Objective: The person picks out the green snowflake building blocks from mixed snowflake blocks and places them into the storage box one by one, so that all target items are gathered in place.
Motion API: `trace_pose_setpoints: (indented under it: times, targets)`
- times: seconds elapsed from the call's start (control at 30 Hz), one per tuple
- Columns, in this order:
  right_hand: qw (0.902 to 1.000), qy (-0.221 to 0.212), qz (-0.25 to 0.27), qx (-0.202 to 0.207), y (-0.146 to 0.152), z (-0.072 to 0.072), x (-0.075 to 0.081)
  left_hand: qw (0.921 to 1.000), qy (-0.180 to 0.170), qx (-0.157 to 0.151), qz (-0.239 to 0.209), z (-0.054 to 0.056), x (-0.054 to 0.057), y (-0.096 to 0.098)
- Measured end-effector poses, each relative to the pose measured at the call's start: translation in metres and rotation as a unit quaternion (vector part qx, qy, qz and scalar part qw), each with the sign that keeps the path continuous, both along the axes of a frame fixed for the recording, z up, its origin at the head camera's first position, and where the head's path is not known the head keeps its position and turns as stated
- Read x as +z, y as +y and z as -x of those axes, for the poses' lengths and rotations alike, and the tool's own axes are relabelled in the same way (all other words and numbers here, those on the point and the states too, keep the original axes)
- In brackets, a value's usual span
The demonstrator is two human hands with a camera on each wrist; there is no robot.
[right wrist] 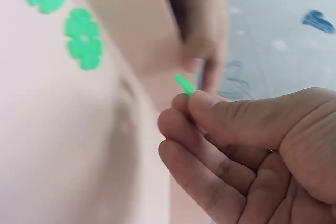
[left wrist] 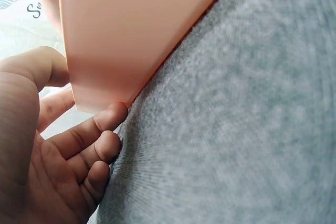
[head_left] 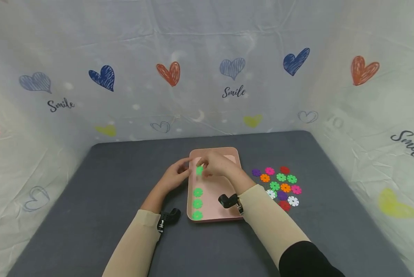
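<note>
R hand [head_left: 216, 164] fingers pinched green disc [right wrist: 185, 84] over tray [head_left: 212, 196]; L hand [head_left: 175, 176] fingers curled at tray's side. Disc looked light, stiffish, prob. not fragile; rim = best grip pt.

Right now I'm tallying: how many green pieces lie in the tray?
3: nearest piece, middle piece, farthest piece, along the tray's left side. The right hand pinches another, possibly hiding more.

Beige sleeves [head_left: 132, 242], black wrist cameras [head_left: 172, 216], black upper sleeve [head_left: 305, 261]
</note>
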State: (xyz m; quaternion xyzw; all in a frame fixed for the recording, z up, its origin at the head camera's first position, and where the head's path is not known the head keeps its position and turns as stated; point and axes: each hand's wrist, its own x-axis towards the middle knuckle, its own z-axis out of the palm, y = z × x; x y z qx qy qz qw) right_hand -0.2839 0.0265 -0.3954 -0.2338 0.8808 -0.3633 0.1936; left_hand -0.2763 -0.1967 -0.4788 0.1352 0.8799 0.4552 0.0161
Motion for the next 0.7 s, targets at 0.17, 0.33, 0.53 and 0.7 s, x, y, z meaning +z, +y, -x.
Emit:
trace_pose_setpoints:
  times: [0.17,0.33,0.53,0.7]
  targets:
    - [0.9954,0.027,-0.089,0.023,-0.015,-0.005,-0.014,0.9999,0.009,-0.004,0.012,0.000,0.000,0.001]
    - [0.9885,0.063,-0.136,0.021,-0.024,-0.010,-0.024,0.9997,0.013,-0.005,0.018,0.001,-0.001,0.001]
    - [0.9816,0.097,-0.162,0.032,-0.023,-0.014,-0.020,0.9997,0.018,-0.002,0.016,0.000,0.001,0.000]
    - [0.9924,0.078,-0.095,0.009,0.009,-0.024,0.003,0.9999,0.009,-0.001,0.011,-0.001,0.001,-0.002]
